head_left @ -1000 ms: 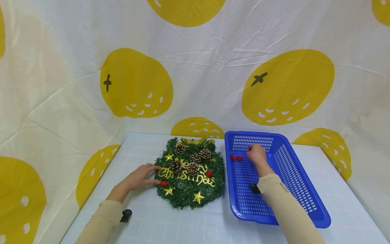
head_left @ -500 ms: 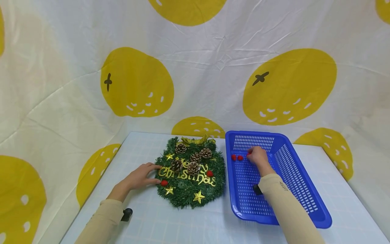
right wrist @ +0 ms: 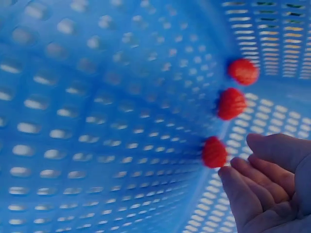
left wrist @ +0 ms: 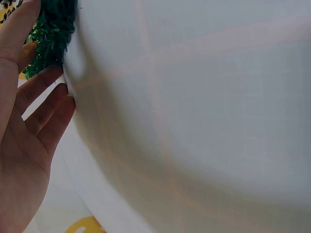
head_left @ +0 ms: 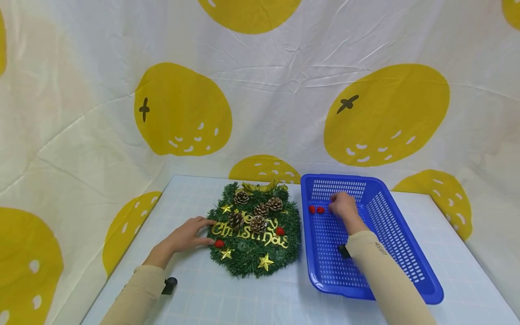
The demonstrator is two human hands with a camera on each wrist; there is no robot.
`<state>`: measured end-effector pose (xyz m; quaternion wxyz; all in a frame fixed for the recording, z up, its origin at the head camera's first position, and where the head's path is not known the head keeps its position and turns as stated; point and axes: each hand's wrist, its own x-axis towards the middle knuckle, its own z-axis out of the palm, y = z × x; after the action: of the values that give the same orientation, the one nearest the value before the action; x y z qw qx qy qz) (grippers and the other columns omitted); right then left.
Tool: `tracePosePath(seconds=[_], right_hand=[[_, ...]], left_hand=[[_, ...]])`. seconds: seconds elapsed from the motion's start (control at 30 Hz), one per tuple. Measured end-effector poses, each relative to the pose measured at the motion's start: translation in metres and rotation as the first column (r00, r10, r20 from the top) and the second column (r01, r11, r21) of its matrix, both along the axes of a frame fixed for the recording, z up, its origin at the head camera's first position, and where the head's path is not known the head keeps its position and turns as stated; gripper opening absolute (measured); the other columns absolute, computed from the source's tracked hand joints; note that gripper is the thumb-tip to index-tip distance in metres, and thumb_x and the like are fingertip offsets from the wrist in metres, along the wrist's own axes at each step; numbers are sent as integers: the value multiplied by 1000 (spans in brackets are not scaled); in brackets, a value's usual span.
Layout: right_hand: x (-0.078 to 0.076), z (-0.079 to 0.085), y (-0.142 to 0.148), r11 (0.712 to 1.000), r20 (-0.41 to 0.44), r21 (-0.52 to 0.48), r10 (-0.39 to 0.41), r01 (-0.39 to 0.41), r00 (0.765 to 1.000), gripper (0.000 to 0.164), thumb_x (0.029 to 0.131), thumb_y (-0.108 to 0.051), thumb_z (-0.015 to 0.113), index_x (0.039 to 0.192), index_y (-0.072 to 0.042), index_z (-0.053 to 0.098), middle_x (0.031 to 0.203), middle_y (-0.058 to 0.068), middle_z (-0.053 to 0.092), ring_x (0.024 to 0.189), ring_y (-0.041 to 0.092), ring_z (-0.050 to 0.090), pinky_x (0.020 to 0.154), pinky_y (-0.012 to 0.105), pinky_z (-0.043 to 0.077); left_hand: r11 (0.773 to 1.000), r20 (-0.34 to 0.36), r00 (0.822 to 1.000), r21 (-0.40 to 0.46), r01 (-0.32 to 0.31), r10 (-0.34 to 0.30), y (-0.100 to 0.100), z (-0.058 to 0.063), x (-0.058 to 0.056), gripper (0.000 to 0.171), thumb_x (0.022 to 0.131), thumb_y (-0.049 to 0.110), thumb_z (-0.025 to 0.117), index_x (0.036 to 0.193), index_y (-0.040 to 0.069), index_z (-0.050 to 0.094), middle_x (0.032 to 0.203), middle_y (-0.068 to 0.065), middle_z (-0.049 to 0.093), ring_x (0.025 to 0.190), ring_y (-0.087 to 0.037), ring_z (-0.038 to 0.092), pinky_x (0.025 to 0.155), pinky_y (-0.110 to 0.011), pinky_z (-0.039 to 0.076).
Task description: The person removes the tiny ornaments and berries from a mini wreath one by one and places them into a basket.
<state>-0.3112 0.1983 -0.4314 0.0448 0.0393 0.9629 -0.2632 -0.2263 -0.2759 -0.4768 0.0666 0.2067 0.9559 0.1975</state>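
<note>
Nearest the viewer, a left beige sleeve point(head_left: 136, 293) and a right beige sleeve point(head_left: 386, 275) reach over a pale desk point(head_left: 227, 302) whose surface carries faint pinkish lines. A small black object point(head_left: 169, 285) shows beside the left wrist, and another black object point(head_left: 343, 251) beside the right.

Farther in, the person's left hand point(head_left: 187, 235) rests at the left edge of a round, bushy green wreath point(head_left: 245, 262) lying on the desk. Its fingers are extended and spread, grasping nothing, and the thumb tip lies just beside a red strawberry-shaped ornament point(head_left: 219, 243) on the wreath. Gold five-pointed stars point(head_left: 266, 262) dot the greenery, gold lettering reading "Merry Christmas" point(head_left: 245, 233) crosses it, a second red ornament point(head_left: 280, 231) sits toward its right side, and brown pine cones point(head_left: 258, 224) cluster above. A gold ribbon point(head_left: 262, 188) lies along the far edge.

Just right of the wreath stands a rectangular blue plastic basket point(head_left: 390, 228) with slotted walls. The right hand point(head_left: 344, 208) is inside its far part, its fingers released, with a gap between thumb and forefinger. Right by the fingertips is a red berry point(right wrist: 214, 152); whether they touch is unclear. Two more red berries point(right wrist: 232, 104) lie beyond it, near the basket's corner.

Behind everything hangs a wrinkled white cloth point(head_left: 276, 113) printed with large yellow fruit shapes point(head_left: 183, 108).
</note>
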Motion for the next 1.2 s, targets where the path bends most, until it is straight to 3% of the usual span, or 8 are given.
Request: tracePosePath(seconds=[0.3, 0.6, 0.8, 0.97, 1.2], right_hand=[[13, 29, -12, 992, -58, 9, 125, -125, 990, 45, 90, -24, 57, 124, 5, 53, 122, 26, 56, 101, 38, 59, 89, 50, 47], [43, 57, -36, 960, -163, 35, 279, -277, 946, 49, 90, -26, 58, 129, 2, 50, 127, 22, 54, 112, 39, 53, 91, 51, 44], [70, 70, -53, 944, -197, -30, 317, -329, 928, 52, 89, -32, 59, 131, -3, 49, 128, 17, 55, 112, 35, 55, 88, 49, 47], [94, 76, -70, 933, -216, -87, 324, -348, 921, 57, 87, -40, 60, 133, -9, 49, 123, 12, 59, 103, 30, 59, 80, 44, 50], [121, 80, -92, 898, -225, -209, 342, -388, 912, 58, 87, -41, 60, 136, -15, 46, 133, 8, 53, 117, 31, 54, 92, 46, 46]], left_hand=[[1000, -4, 1000, -12, 5, -5, 1, 2, -2, 66, 80, 58, 59, 133, 21, 48, 131, -10, 48, 121, -34, 44, 96, -54, 38], [1000, 7, 1000, 0, -2, 2, 3, 3, -2, 65, 80, 57, 60, 133, 21, 49, 132, -11, 47, 122, -34, 43, 97, -54, 38], [1000, 8, 1000, -4, 1, -1, 3, 2, -2, 65, 80, 56, 60, 133, 22, 48, 132, -10, 48, 122, -34, 43, 97, -54, 38], [1000, 11, 1000, 2, -1, 1, 3, 2, 0, 65, 80, 57, 60, 133, 21, 49, 131, -10, 48, 121, -33, 44, 97, -54, 38], [1000, 8, 1000, -12, -6, 6, 0, 2, 0, 65, 80, 58, 60, 132, 21, 49, 130, -10, 49, 121, -33, 44, 97, -53, 38]])
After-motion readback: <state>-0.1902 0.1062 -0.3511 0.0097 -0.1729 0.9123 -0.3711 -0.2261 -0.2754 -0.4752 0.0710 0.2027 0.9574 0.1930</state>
